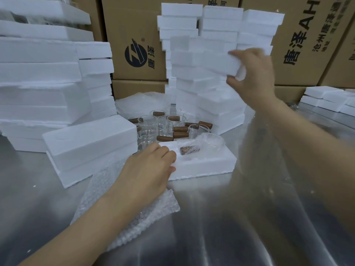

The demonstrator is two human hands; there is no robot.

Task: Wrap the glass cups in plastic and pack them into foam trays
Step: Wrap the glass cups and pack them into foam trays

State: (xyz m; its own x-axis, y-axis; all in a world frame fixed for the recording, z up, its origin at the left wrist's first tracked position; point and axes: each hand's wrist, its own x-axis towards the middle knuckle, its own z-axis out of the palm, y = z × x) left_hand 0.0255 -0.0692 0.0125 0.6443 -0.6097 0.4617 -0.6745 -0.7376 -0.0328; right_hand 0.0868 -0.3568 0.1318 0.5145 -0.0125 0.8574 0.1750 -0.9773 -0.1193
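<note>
A white foam tray (203,166) lies on the metal table in front of me. A glass cup wrapped in bubble plastic (199,145), its brown handle showing through, rests in the tray's hollow. My left hand (148,167) grips the tray's left end. My right hand (253,73) is raised and blurred, holding a white foam piece (219,62) at the top of the stack behind. Several bare glass cups with brown handles (167,125) stand behind the tray. A sheet of bubble wrap (134,212) lies under my left forearm.
Closed foam boxes (90,144) sit to the left of the tray. Tall foam stacks (38,79) rise at left and at centre (194,22). Brown cartons (136,41) wall the back. More foam pieces (326,98) lie at right. More bubble wrap (142,104) is behind the cups.
</note>
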